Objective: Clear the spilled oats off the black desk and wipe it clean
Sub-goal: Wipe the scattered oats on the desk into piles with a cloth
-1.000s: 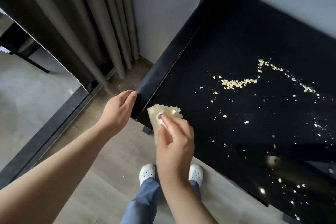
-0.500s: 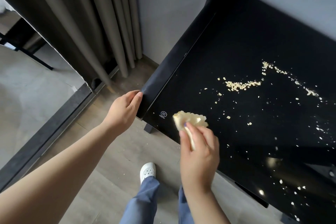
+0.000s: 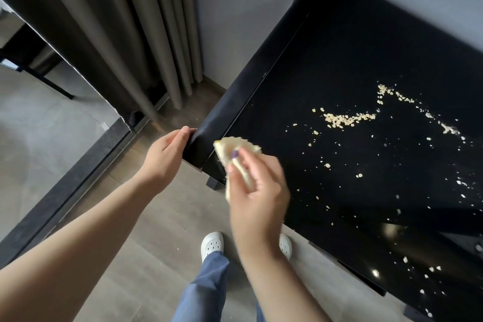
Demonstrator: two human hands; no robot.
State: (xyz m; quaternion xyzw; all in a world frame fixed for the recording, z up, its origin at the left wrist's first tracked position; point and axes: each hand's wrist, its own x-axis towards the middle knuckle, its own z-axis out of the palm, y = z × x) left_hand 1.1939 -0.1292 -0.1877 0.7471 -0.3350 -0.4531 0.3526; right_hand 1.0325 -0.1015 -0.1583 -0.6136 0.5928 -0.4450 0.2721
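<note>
The glossy black desk point(image 3: 347, 42) fills the right of the view. Spilled oats lie on it: a dense cluster point(image 3: 345, 120), a thin line running right from it, and several loose flakes toward the near edge. My right hand point(image 3: 254, 188) pinches a folded pale yellow cloth point(image 3: 236, 148) over the desk's near left corner. The cloth's lower part is hidden by my fingers. My left hand point(image 3: 164, 155) grips the black cover at the desk's left corner, thumb on top.
Grey curtains point(image 3: 146, 34) hang at the left beside a white wall. Wood-look floor point(image 3: 125, 256) lies below, with a few oat flakes on it. My white shoes and blue trousers point(image 3: 206, 285) stand close to the desk's front edge.
My right hand with the cloth swept left again, from further in on the desk to its near left corner. My left hand stays on the corner.
</note>
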